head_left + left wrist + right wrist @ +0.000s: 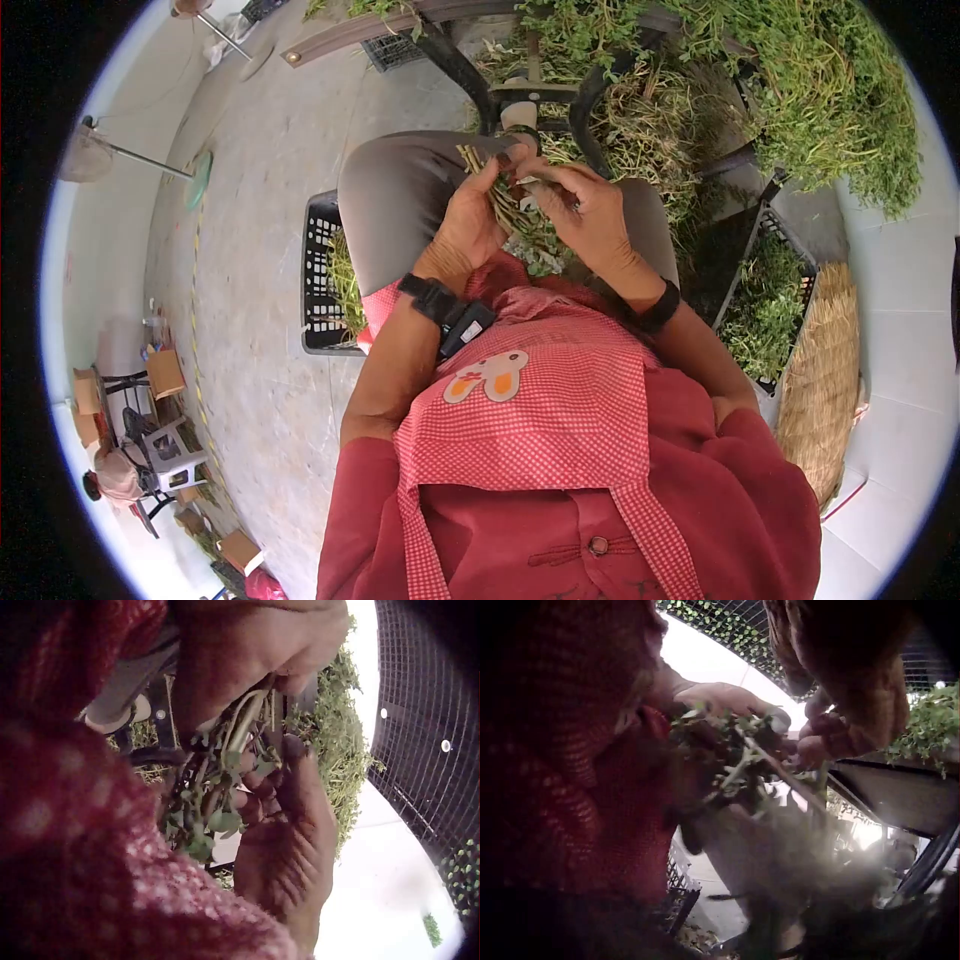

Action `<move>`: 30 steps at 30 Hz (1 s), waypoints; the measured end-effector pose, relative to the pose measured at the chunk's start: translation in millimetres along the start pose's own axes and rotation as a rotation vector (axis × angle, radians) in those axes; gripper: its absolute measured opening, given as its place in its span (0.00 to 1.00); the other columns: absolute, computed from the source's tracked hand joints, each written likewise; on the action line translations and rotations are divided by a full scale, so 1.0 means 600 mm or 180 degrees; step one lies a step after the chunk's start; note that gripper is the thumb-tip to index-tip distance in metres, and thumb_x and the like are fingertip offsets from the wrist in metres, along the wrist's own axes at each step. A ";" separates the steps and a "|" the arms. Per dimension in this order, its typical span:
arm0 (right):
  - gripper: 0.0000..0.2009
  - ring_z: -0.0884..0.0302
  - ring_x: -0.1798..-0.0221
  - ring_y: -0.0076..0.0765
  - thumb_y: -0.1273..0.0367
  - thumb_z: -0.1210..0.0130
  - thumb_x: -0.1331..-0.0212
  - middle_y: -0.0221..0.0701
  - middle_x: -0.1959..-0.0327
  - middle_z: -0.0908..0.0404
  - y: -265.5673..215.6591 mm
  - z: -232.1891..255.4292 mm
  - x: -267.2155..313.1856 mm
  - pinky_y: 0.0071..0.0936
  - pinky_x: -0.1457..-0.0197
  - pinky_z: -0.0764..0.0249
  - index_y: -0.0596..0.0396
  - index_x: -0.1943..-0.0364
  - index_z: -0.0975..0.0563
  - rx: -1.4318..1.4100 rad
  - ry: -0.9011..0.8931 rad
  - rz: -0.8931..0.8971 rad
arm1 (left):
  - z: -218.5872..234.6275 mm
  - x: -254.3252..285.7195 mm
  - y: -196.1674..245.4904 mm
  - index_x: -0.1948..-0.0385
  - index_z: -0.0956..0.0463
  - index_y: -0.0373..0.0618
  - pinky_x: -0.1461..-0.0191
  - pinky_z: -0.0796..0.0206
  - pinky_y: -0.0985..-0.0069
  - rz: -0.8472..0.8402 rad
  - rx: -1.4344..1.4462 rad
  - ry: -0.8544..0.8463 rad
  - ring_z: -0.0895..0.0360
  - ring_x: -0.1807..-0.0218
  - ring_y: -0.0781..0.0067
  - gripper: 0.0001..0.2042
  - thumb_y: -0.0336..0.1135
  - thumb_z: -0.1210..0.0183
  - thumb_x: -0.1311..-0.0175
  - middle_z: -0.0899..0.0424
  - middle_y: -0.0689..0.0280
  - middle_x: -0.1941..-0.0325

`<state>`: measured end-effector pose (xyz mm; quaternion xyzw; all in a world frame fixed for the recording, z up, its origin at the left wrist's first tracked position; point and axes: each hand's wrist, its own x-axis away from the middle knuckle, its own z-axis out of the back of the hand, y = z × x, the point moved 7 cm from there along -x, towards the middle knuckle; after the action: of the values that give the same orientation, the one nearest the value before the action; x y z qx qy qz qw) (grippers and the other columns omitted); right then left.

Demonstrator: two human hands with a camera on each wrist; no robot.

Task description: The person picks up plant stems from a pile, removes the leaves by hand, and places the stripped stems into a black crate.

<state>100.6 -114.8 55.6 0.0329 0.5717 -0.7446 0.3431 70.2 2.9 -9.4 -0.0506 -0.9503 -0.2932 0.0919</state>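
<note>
My left hand point(470, 220) grips a bunch of leafy green stems point(530, 228) above the lap, the cut ends poking out past the thumb. Facing it, my right hand point(590, 215) has its fingers curled at the same bunch, with thumb and fingertips pinching at the stems close to the left thumb. In the left wrist view, pale stems point(244, 735) come down from the left hand, and small round leaves hang beside the curled fingers of the right hand point(289, 847). The right wrist view shows leafy sprigs point(727, 761) between both hands, blurred lower down.
A heap of greens point(840, 100) lies on a table at the upper right, with loose stalks point(650, 130) beneath. Black crates hold greens at the left point(318, 270) and right point(765, 310). A straw mat point(820, 390) stands by the right wall. A checked apron point(540, 420) covers the lap.
</note>
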 end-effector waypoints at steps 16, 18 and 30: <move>0.14 0.27 0.76 0.21 0.68 0.41 0.48 0.30 0.76 0.22 0.078 -0.071 -0.007 0.22 0.70 0.30 0.61 0.59 0.23 -0.0410 -0.0729 -0.0829 | -0.016 0.021 -0.006 0.43 0.35 0.56 0.68 0.36 0.81 0.0390 -0.0638 0.0294 0.28 0.63 0.82 0.20 0.50 0.57 0.33 0.23 0.74 0.56; 0.13 0.22 0.76 0.30 0.65 0.39 0.53 0.36 0.78 0.21 0.089 -0.065 -0.002 0.27 0.71 0.28 0.59 0.66 0.21 -0.1019 -0.0752 -0.1432 | -0.021 0.021 -0.009 0.42 0.35 0.56 0.70 0.37 0.82 0.0419 -0.0637 0.0409 0.28 0.66 0.83 0.20 0.50 0.57 0.33 0.23 0.75 0.59; 0.14 0.25 0.77 0.23 0.68 0.47 0.40 0.26 0.75 0.26 0.078 -0.065 0.019 0.18 0.77 0.28 0.61 0.54 0.29 -0.3045 -0.0911 -0.2298 | -0.023 0.010 -0.019 0.41 0.36 0.51 0.71 0.36 0.76 0.0406 -0.0507 -0.0144 0.31 0.76 0.74 0.22 0.50 0.60 0.32 0.24 0.66 0.70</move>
<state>104.3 -91.1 -1.3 -0.4205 0.7657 -0.4718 0.1194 64.6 -14.0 -3.1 -0.1247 -0.9207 -0.3601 0.0846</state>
